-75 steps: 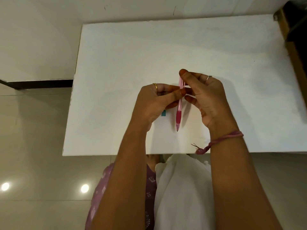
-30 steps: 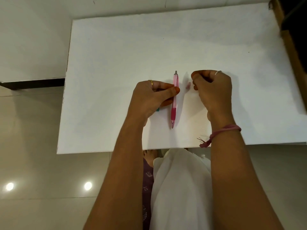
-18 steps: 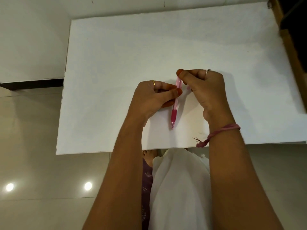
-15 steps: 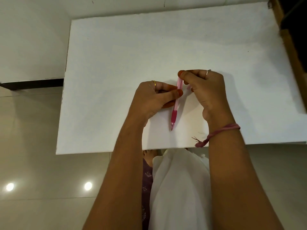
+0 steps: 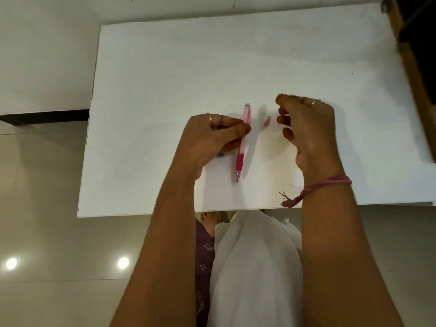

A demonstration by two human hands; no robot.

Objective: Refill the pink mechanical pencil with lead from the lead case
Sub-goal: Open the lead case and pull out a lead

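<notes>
My left hand grips the pink mechanical pencil by its barrel, over the white table. The pencil's tip points toward me and its back end points away. A small pink cap lies on the table just right of the pencil. My right hand hovers further right, clear of the pencil, fingers loosely curled and apart with nothing visible in them. A teal corner, apparently the lead case, peeks out from under my left hand; the rest is hidden.
The table's near edge runs just below my wrists. A brown wooden piece of furniture stands along the table's right side. White cloth covers my lap below the table edge.
My right hand has left the pencil's back end and moved to the right, uncovering the pink cap on the table. My left hand still holds the pencil in about the same place.
</notes>
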